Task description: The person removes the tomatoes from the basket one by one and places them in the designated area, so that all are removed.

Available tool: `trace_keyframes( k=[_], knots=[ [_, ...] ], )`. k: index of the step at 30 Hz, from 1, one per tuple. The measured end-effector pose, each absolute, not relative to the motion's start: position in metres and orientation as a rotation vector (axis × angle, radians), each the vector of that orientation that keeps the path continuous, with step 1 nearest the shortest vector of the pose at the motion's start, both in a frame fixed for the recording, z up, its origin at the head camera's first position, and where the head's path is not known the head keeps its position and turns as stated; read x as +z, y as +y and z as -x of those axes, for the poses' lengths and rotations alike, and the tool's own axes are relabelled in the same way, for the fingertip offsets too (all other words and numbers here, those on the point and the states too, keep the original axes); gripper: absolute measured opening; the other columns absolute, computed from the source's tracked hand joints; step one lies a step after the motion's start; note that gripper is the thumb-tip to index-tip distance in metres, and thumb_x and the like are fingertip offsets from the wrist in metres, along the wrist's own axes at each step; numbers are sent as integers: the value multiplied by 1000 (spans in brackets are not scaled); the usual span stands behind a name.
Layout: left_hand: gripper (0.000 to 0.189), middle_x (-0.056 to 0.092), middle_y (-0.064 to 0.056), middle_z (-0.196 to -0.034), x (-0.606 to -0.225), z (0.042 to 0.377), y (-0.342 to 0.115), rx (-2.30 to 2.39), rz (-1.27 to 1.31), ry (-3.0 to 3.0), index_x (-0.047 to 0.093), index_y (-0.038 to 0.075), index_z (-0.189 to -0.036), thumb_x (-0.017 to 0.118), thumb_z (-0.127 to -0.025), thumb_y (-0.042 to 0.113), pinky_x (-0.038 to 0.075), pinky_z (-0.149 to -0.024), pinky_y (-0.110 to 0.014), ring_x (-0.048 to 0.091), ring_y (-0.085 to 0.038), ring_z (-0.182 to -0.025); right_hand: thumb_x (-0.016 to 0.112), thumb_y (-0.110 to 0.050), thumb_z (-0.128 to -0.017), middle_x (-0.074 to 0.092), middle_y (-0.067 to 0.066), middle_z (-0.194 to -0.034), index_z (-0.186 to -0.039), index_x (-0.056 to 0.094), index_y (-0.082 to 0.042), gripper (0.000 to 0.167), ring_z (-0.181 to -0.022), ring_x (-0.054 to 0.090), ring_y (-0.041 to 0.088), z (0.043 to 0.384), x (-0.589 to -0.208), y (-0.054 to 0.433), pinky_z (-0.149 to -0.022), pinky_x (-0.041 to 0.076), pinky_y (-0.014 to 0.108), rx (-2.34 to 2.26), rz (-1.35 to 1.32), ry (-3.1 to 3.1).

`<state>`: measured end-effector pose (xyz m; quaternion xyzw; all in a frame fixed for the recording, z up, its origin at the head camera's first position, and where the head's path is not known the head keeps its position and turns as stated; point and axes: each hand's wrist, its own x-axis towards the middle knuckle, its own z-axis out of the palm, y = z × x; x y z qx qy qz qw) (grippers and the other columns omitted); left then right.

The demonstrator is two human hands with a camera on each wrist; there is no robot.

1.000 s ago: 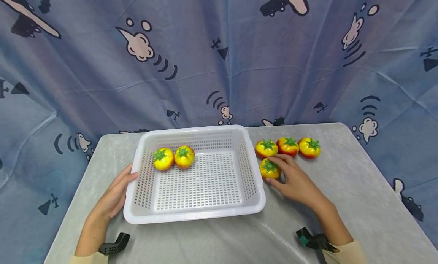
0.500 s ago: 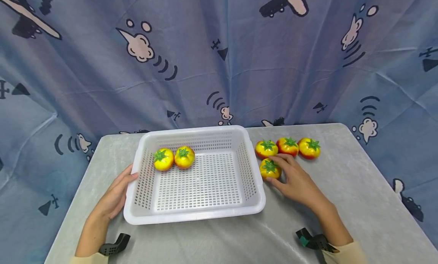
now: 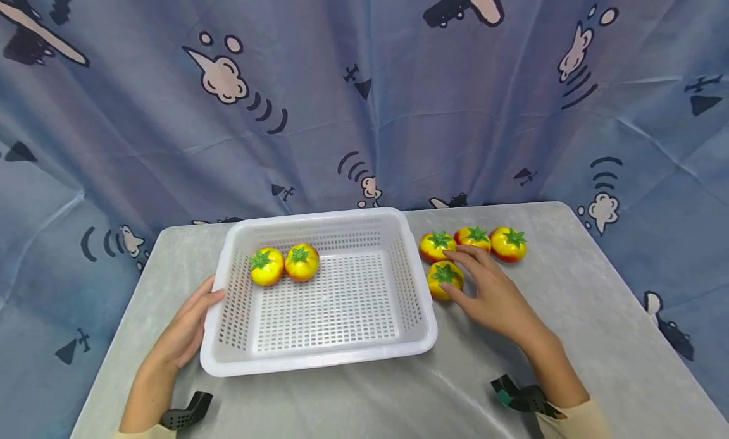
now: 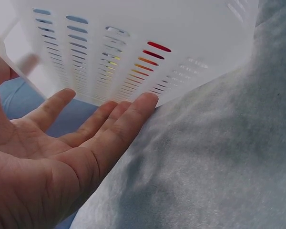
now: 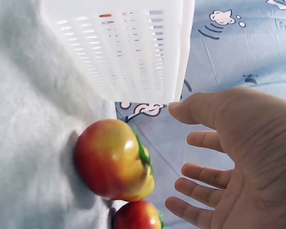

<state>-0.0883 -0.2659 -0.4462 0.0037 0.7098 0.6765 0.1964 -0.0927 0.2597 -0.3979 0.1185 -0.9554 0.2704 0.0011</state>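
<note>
A white perforated plastic basket (image 3: 327,357) stands on the table with two yellow-red tomatoes (image 3: 267,267) inside, near its back left. My left hand (image 3: 185,328) holds the basket's left side, its thumb over the rim and its fingers against the outer wall (image 4: 133,71). Just right of the basket, my right hand (image 3: 495,293) hovers with spread fingers over the nearest loose tomato (image 3: 445,281). In the right wrist view a gap shows between the fingers and that tomato (image 5: 102,160). Three more tomatoes (image 3: 437,245) form a row behind it, the middle one partly covered by the hand.
The grey cloth-covered table (image 3: 342,401) ends at the back against a blue patterned curtain (image 3: 319,97). Each wrist wears a black camera mount (image 3: 186,411). The basket's right wall (image 5: 128,57) rises close to the loose tomatoes.
My right hand has lifted and shifted slightly away from me, off the tomato its fingers were around. The left hand keeps its hold on the basket. The head view has shifted slightly.
</note>
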Motion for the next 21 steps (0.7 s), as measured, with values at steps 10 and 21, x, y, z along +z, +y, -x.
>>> trace_keyframes(
  k=[10,21],
  knots=[
    [69,21,-27,-170,-448,92,-266,1881,-15,1982,2,17,-172,36,-115,35,56,-96,-31,61,0,-122,80,-22,-95,50,16,-158,-152,58,-16,61,-144,49,41,96,-377,240,-113,43,69,883,-467,-2931],
    [70,16,-25,-170,-450,90,-268,1905,-28,1956,-2,17,-172,35,-115,36,56,-96,-29,60,3,-123,78,-23,-96,47,14,-161,-152,57,-15,61,-146,48,38,104,-358,216,-114,46,64,887,-582,-2941]
  ],
)
